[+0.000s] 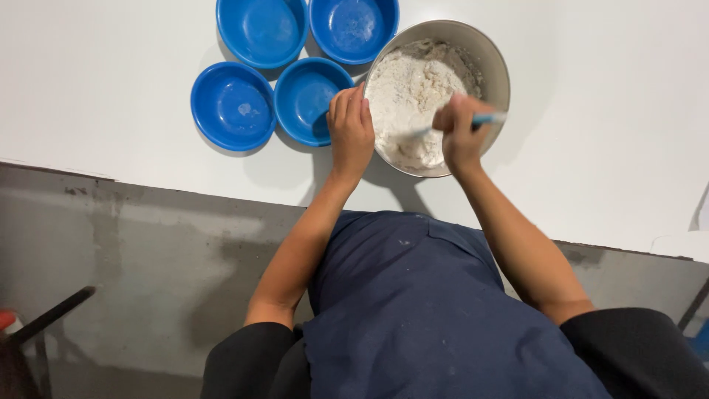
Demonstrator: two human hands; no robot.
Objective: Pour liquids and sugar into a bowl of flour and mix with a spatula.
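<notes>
I count one steel bowl (484, 55) of floury dough (410, 92) on the white table (605, 148). My left hand (350, 133) grips the bowl's near-left rim; my right hand (459, 133) clenches one light-blue-handled utensil (480, 120) over it. Four blue bowls (304, 100) cluster left of it.

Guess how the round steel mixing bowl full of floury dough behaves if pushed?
The steel mixing bowl probably feels heavy, being well filled with floury dough. Its rounded base may rock or slide on the smooth white table, which fits the left hand gripping its rim.
</notes>
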